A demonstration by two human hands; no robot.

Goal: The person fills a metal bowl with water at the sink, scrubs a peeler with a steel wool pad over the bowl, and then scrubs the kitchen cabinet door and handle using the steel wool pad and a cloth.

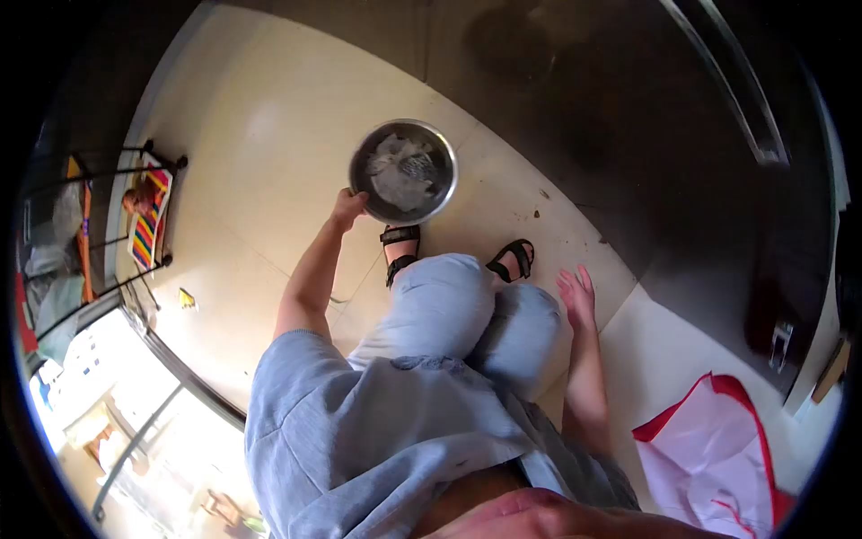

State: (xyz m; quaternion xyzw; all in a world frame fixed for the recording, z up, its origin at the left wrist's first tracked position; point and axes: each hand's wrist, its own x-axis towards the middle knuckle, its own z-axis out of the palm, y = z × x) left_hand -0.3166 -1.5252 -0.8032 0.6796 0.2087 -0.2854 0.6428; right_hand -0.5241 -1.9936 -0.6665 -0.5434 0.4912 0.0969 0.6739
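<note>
My left hand (347,208) grips the near left rim of a round stainless steel bowl (359,148), which is out in front of my legs. Inside the bowl lies a crumpled, pale, translucent mass (400,180); whether it is plastic film or something else I cannot tell. The fingers under the rim are partly hidden. My right hand (577,295) hangs beside my right knee, fingers apart, holding nothing.
Small brown crumbs (536,214) are scattered on the tiled floor (242,135) before dark cabinets (575,99). A white bag with red edging (705,449) stands at lower right. A black rack (103,242) with bags and a striped item is at left, near a bright doorway.
</note>
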